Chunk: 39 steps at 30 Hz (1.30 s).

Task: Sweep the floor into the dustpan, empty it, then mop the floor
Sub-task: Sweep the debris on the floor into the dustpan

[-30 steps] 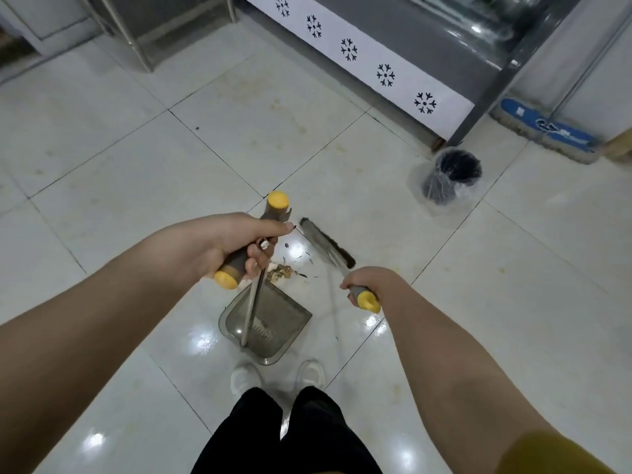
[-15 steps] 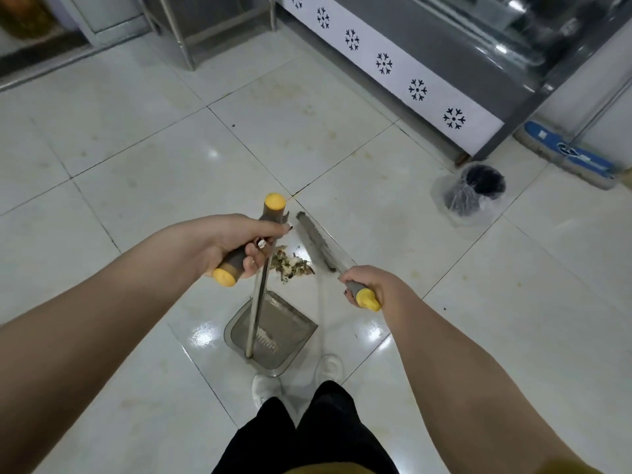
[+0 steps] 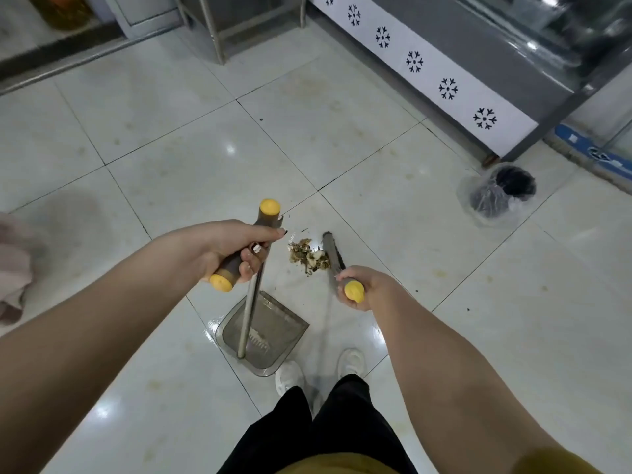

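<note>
left hand (image 3: 225, 249) gripped dustpan (image 3: 285, 323) handle | right hand (image 3: 364, 285) gripped broom (image 3: 333, 249) | debris (image 3: 307, 256) at dustpan's 1 o'clock | hasty stroke risked scattering it

L hand (image 3: 236, 249) grips dustpan (image 3: 263, 333) handle, R hand (image 3: 366, 287) grips broom (image 3: 333, 254), debris (image 3: 307, 256) between

Shop, glass display freezer (image 3: 478, 56), tiled floor (image 3: 171, 159)

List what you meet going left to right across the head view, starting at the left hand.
In order: left hand gripping the dustpan handle → debris pile → right hand gripping the broom handle → bag-lined bin → blue mop head.
</note>
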Each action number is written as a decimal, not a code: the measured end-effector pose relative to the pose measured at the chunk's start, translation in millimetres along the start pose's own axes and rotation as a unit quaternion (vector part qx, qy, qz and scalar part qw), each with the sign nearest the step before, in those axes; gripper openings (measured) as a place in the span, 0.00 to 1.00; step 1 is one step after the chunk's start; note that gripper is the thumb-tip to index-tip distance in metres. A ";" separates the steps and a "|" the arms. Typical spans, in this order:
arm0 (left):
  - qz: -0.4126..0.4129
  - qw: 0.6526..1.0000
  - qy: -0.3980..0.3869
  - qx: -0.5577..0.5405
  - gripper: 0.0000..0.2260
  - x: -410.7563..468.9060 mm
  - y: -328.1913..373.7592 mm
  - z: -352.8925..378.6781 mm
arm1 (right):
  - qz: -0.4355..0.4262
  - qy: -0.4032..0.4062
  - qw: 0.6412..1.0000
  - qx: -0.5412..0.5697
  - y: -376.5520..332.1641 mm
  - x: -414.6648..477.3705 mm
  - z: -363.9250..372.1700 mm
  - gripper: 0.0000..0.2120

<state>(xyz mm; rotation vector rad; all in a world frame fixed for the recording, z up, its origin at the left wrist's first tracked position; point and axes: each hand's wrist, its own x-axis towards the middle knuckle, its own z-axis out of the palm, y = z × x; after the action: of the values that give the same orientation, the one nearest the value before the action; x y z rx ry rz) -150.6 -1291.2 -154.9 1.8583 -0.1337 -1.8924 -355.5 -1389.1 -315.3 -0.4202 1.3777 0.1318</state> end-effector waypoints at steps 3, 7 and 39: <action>-0.001 1.000 0.005 -0.001 0.16 -3.4 -4.7 -10.1 | -0.011 -0.004 1.000 -0.014 -14.7 -2.7 -4.0 0.06; 0.005 1.000 0.009 -0.004 0.16 -5.5 -7.8 -21.9 | -0.025 0.022 0.998 -0.054 -30.2 -10.3 -10.6 0.06; 0.005 0.998 0.039 -0.054 0.17 -12.4 -12.8 -52.1 | 0.100 -0.016 0.937 -0.335 -89.8 16.5 18.2 0.13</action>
<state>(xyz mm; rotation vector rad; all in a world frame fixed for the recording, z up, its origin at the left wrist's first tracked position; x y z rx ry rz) -104.3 -1261.5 -152.4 1.8527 -0.0132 -1.7812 -305.6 -1467.5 -309.9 -0.8378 1.3155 0.7880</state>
